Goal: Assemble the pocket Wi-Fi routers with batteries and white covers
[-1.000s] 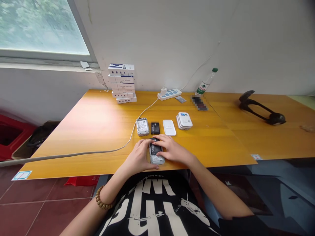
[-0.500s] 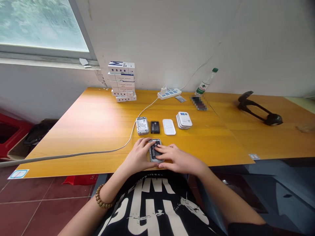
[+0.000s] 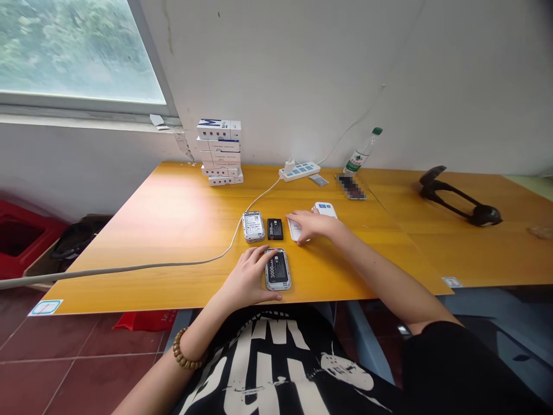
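Observation:
A white portable Wi-Fi device [image 3: 277, 270] lies near the table's front edge, its back off and a black 3000mAh battery [image 3: 276, 268] seated inside. My left hand [image 3: 248, 276] is closed around its left side, fingers at the top edge and thumb by the bottom edge. My right hand [image 3: 313, 223] reaches over a white back cover [image 3: 295, 231], fingers and thumb curled onto its edges. Partly behind that hand is a stack of white covers [image 3: 326, 208]. To the left lie a loose black battery [image 3: 275, 229] and an open-backed device stack [image 3: 253, 226].
Several white boxes [image 3: 220, 153] are stacked against the wall. A power strip [image 3: 300, 171], a bottle [image 3: 363, 151] and a blurred phone [image 3: 351, 187] sit at the back. A white cable [image 3: 173, 266] crosses the table's left half. A black stand-like object [image 3: 458, 199] lies on the right.
My right hand has left the battery in the front device and moved forward and right onto the white cover. My left hand stays at the device. The view has tilted slightly.

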`<state>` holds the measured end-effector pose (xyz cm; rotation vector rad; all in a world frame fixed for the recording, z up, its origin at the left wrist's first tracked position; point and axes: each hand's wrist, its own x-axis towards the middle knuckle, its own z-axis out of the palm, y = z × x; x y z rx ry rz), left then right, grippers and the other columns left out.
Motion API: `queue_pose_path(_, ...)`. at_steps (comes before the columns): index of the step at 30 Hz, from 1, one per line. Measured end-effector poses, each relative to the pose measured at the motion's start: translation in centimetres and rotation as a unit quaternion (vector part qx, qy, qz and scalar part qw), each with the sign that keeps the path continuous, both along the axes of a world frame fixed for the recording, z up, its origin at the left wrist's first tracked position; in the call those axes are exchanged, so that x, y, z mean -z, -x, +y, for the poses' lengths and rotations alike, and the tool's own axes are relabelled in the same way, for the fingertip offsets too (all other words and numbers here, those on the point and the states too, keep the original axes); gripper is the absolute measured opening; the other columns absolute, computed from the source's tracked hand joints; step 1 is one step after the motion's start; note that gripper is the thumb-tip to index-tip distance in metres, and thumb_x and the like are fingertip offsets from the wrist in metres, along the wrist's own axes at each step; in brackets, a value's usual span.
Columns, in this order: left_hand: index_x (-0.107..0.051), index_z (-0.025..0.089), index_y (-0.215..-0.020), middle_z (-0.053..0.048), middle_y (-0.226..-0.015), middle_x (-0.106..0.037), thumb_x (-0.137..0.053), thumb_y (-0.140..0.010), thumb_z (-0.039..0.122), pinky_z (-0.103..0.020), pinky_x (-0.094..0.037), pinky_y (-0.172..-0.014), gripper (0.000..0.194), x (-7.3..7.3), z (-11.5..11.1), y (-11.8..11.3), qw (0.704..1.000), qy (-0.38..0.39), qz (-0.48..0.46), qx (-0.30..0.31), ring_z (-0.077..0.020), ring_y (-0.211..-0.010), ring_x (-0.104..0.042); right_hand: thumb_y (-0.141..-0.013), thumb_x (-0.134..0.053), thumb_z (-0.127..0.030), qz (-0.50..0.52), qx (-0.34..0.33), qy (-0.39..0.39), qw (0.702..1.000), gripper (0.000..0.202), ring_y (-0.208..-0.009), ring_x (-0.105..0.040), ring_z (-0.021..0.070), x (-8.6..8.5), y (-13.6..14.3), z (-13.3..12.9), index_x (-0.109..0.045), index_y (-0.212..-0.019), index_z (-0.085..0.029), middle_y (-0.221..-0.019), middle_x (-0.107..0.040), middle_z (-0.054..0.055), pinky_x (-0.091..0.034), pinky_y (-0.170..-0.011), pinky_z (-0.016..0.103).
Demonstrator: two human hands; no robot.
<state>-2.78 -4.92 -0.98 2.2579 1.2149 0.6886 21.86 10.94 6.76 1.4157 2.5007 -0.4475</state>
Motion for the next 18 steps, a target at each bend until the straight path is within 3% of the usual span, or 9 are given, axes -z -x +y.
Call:
queue_pose_path(2,-0.036,0.027,-0.162,-0.017,-0.160,-0.049,-0.099,-0.066,0.048,-0.064,-0.041,-0.122,0.117,0.0,0.0,0.0,1.000,0.002,-0.011,-0.004,-0.0430,-0.147,-0.044,-0.067,-0.091,-0.030,0.048,0.005,-0.028,0.998,0.101,-0.144,-0.050,0.0487,-1.0,-0.2,-1.2,-0.048,-0.159,-0.029,-0.155,-0.054,0.018,-0.035,-0.122,0.066)
queue_pose_path(5,-0.024,0.027,-0.167,-0.017,-0.161,-0.048,-0.100,-0.065,0.044,-0.064,-0.041,-0.122,0.128,0.3,0.1,0.0,0.999,0.004,-0.030,-0.011,-0.0432,-0.147,-0.045,-0.077,-0.086,-0.038,0.214,-0.014,-0.038,0.976,0.099,-0.148,-0.046,0.0418,-1.6,-0.5,-4.1,-0.036,-0.162,-0.031,-0.164,-0.039,0.015,-0.038,-0.122,0.058)
queue_pose_path(9,-0.009,0.029,-0.170,-0.019,-0.162,-0.046,-0.101,-0.062,0.045,-0.067,-0.044,-0.119,0.143,0.9,0.2,0.0,0.998,0.005,-0.056,-0.018,-0.0459,-0.147,-0.046,-0.078,-0.087,-0.041,0.392,-0.040,0.045,0.918,0.095,-0.144,-0.051,0.0330,0.2,-0.1,-9.1,-0.034,-0.156,-0.033,-0.164,-0.038,0.012,-0.046,-0.117,0.050)
queue_pose_path(14,-0.009,0.031,-0.170,-0.018,-0.167,-0.041,-0.100,-0.064,0.046,-0.068,-0.045,-0.117,0.141,1.1,0.3,0.0,0.998,-0.002,-0.068,-0.014,-0.0470,-0.147,-0.046,-0.074,-0.089,-0.034,0.346,0.013,0.080,0.935,0.087,-0.154,-0.039,0.0363,3.3,0.3,-12.7,-0.041,-0.146,-0.030,-0.168,-0.032,0.013,-0.038,-0.124,0.056)
queue_pose_path(18,-0.016,0.029,-0.169,-0.019,-0.165,-0.044,-0.100,-0.063,0.047,-0.067,-0.045,-0.116,0.137,1.2,0.3,0.0,0.998,0.001,-0.059,-0.017,-0.0466,-0.146,-0.046,-0.075,-0.089,-0.042,0.304,0.027,0.088,0.948,0.086,-0.158,-0.030,0.0400,3.8,0.0,-13.1,-0.044,-0.148,-0.027,-0.169,-0.032,0.016,-0.034,-0.126,0.061)
